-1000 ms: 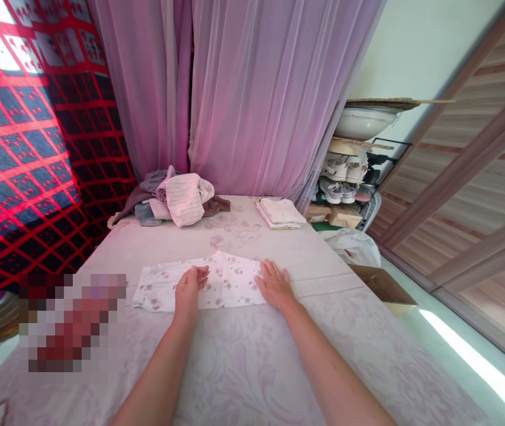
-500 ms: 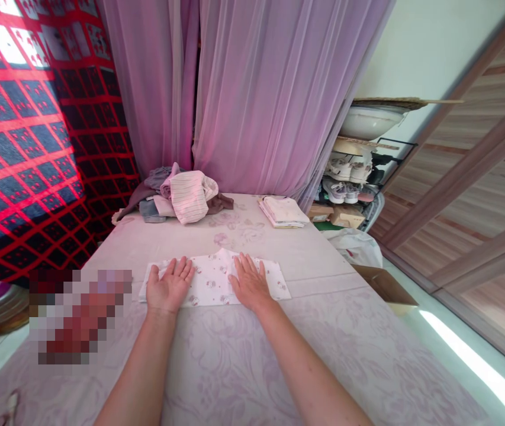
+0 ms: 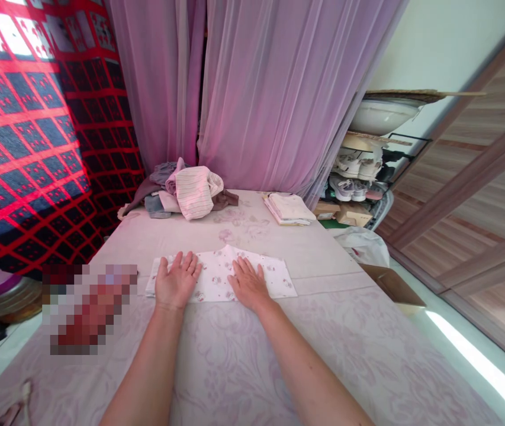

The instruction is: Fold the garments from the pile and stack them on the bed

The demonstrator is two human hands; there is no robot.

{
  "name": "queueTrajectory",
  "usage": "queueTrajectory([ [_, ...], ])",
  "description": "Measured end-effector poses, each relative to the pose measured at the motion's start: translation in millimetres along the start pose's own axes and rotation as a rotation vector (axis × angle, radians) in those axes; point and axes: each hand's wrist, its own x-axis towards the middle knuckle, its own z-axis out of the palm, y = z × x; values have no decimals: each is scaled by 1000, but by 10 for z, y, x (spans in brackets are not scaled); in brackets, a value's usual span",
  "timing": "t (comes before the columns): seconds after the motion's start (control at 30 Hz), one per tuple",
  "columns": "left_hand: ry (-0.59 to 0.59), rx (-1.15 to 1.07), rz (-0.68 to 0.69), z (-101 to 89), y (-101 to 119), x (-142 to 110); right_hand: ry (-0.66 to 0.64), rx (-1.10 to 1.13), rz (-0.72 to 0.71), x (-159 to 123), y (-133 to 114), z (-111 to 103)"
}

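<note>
Surface: a broad bed (image 3: pixel 234 367) under a pale sheet with a mauve floral print, its far edge meeting a purple curtain (image 3: pixel 288 89) that hangs in sheer vertical folds. Room: a red-and-dark checked cloth (image 3: pixel 110 160) at left, wood-grain door panels (image 3: pixel 487 171) at right, and pale floor with a bright light strip beside the bed. Count: one folded white garment (image 3: pixel 215 275) at mid-bed, thin and flat, roughly oblong with a low peak on its far edge, printed with small figures; one far-left heap of clothes (image 3: pixel 193 192), its top piece finely striped; one far-right folded stack (image 3: pixel 290 207), squared, layers uncountable. Two hands: left hand (image 3: pixel 177 279) lies palm up over the garment's left part, fingers extended, grasping nothing; right hand (image 3: pixel 248 284) lies palm down right of its centre, flat, fingers slightly spread, also grasping nothing. Far right, beyond the bed: one smooth white basin (image 3: pixel 383 116) above two tiers of shoes (image 3: pixel 347 188). Right, on the floor: one cardboard box (image 3: pixel 388 283). A pixelated patch at left is unreadable.
</note>
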Motion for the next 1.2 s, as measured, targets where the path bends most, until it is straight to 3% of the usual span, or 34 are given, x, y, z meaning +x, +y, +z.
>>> queueTrajectory([
  [0.2, -60, 151, 22, 65, -99, 5, 108, 148, -90, -174, 170, -68],
  [0.47, -102, 178, 26, 47, -120, -7, 187, 92, -157, -264, 88, -6],
  [0.7, -172, 331, 71, 39, -193, 16, 301, 275, 22, -221, 91, 62],
  [0.93, -197, 471, 147, 18, -269, 28, 415, 525, 67, -175, 144, 156],
  [1.07, -216, 804, 299, -4, -406, 9, 394, 639, 119, -120, 166, 186],
  [1.2, -335, 1254, 522, -39, -545, 0, 373, 650, 143, -48, 164, 223],
])
